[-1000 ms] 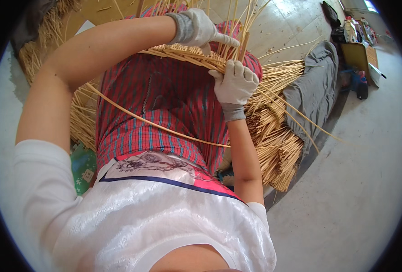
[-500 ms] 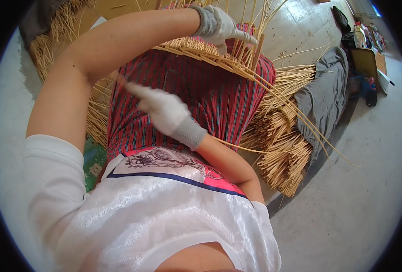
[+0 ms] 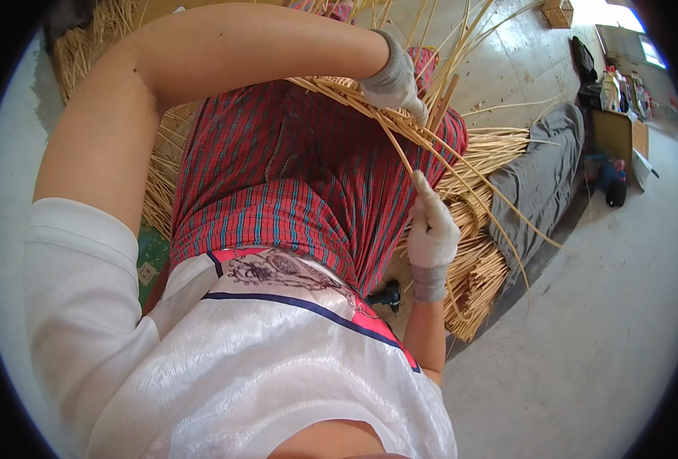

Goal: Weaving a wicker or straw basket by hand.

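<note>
I wear white knit gloves on both hands. My left hand (image 3: 391, 78) reaches across my lap and presses down on a woven rattan piece (image 3: 339, 88) resting on my red plaid skirt (image 3: 293, 183), fingers closed on its strands. My right hand (image 3: 432, 226) sits lower at my right side, pinching one long thin rattan strand (image 3: 400, 149) that runs up to the weave. Loose upright strands fan out beyond my left hand.
Bundles of rattan sticks (image 3: 480, 275) lie on the floor to my right, more behind my left arm (image 3: 86, 46). A grey cloth (image 3: 541, 180) is draped beside the bundles. A small dark tool (image 3: 388, 294) lies by my leg. Boxes and clutter (image 3: 618, 99) stand far right on concrete floor.
My right hand left the weave, swung back across my lap, and now has come forward to my right side gripping a strand. My left hand stayed on the weave.
</note>
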`<state>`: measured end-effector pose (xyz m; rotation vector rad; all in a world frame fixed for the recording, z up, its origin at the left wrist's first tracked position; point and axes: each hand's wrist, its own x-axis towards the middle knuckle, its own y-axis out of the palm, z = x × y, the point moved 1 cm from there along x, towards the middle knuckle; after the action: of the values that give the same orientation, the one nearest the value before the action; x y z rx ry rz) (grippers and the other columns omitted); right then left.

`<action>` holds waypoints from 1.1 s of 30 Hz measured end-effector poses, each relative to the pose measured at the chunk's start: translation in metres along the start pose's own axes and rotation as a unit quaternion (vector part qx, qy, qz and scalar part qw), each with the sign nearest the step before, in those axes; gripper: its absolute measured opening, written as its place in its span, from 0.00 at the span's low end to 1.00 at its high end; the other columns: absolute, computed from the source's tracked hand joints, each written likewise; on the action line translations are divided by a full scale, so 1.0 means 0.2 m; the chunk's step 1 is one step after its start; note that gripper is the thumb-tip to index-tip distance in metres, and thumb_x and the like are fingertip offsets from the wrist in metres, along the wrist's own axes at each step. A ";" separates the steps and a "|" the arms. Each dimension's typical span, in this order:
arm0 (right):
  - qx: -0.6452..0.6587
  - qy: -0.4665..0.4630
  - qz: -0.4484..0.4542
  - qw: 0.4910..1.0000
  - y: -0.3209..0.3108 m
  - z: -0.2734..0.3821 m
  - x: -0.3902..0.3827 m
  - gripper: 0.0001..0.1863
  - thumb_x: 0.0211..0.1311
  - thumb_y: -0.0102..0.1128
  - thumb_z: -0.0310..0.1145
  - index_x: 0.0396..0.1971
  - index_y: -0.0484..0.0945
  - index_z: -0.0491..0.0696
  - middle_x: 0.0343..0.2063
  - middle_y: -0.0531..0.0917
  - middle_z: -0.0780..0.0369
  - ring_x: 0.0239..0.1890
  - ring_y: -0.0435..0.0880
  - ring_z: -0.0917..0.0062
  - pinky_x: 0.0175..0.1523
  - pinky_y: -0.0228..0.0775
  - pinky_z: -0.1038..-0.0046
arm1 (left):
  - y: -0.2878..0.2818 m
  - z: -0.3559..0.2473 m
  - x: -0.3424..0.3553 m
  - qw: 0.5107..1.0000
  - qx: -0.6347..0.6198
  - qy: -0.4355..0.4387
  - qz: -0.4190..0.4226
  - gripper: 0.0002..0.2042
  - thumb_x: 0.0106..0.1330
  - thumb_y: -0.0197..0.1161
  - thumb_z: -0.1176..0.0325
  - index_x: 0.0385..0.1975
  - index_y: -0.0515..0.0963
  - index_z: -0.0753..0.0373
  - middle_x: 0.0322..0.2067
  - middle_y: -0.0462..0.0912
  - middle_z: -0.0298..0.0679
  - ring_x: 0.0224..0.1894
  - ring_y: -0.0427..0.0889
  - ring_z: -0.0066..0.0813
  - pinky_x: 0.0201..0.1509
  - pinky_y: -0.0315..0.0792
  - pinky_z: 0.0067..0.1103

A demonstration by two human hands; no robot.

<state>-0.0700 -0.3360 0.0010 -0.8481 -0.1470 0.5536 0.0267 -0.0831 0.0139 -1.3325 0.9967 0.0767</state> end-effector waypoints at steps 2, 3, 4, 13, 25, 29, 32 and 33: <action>-0.013 0.057 0.001 0.998 0.01 -0.04 0.01 0.20 0.68 0.58 0.22 0.57 0.84 0.54 0.42 0.89 0.57 0.37 0.90 0.70 0.43 0.81 0.71 | -0.01 0.02 0.00 1.000 -0.006 0.026 0.014 0.45 0.66 0.52 0.80 0.78 0.46 0.28 0.58 0.80 0.47 0.49 0.86 0.48 0.49 0.81 0.43; -0.002 0.018 -0.003 1.000 0.01 -0.05 0.00 0.20 0.68 0.58 0.22 0.57 0.84 0.54 0.42 0.89 0.57 0.37 0.90 0.70 0.43 0.81 0.71 | -0.02 0.03 0.01 0.999 -0.007 0.029 0.012 0.45 0.66 0.52 0.80 0.78 0.46 0.28 0.58 0.80 0.47 0.49 0.86 0.48 0.49 0.81 0.43; -0.047 -0.039 -0.024 0.998 0.02 -0.06 0.02 0.22 0.67 0.59 0.23 0.58 0.83 0.56 0.40 0.88 0.57 0.35 0.89 0.68 0.41 0.81 0.70 | -0.02 0.04 0.01 0.999 0.002 0.039 0.001 0.43 0.67 0.51 0.80 0.78 0.47 0.29 0.58 0.81 0.47 0.49 0.86 0.47 0.48 0.81 0.42; -0.243 -0.152 -0.028 0.958 0.17 -0.07 0.08 0.26 0.67 0.54 0.29 0.63 0.78 0.67 0.27 0.79 0.62 0.25 0.84 0.66 0.29 0.77 0.63 | -0.03 0.02 0.10 0.998 0.037 -0.015 0.054 0.41 0.69 0.47 0.78 0.78 0.48 0.27 0.51 0.83 0.46 0.40 0.86 0.43 0.40 0.79 0.34; 0.192 0.036 -0.001 0.981 0.21 -0.02 0.02 0.13 0.67 0.67 0.28 0.50 0.85 0.48 0.38 0.86 0.59 0.37 0.84 0.75 0.41 0.77 0.75 | -0.03 0.03 0.04 0.998 -0.060 0.022 -0.006 0.32 0.75 0.50 0.69 0.76 0.56 0.27 0.57 0.83 0.41 0.53 0.85 0.42 0.57 0.77 0.37; 0.528 0.135 -0.226 0.808 0.13 -0.05 -0.07 0.13 0.73 0.60 0.32 0.53 0.77 0.45 0.42 0.83 0.61 0.40 0.82 0.79 0.37 0.78 0.79 | 0.00 0.04 0.05 0.993 -0.110 0.042 -0.024 0.30 0.75 0.51 0.68 0.74 0.60 0.29 0.51 0.85 0.39 0.47 0.85 0.38 0.54 0.77 0.38; 0.126 -0.157 -0.166 0.965 -0.07 0.08 -0.12 0.02 0.67 0.61 0.26 0.34 0.81 0.46 0.36 0.86 0.61 0.42 0.86 0.73 0.46 0.78 0.73 | 0.01 0.05 0.05 0.990 -0.124 0.055 -0.028 0.32 0.74 0.51 0.70 0.74 0.61 0.28 0.46 0.85 0.36 0.44 0.85 0.36 0.51 0.79 0.36; -0.112 -0.339 -0.055 0.932 -0.13 0.14 -0.13 0.03 0.64 0.62 0.25 0.29 0.81 0.46 0.34 0.87 0.59 0.42 0.87 0.70 0.47 0.78 0.72 | 0.01 0.06 0.05 0.992 -0.125 0.020 -0.011 0.32 0.73 0.52 0.71 0.74 0.61 0.28 0.45 0.85 0.35 0.44 0.85 0.36 0.50 0.79 0.35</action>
<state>-0.0905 -0.3438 0.0413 -0.8328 -0.9010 0.7162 0.0380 -0.0773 0.0039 -1.5787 1.0308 0.1638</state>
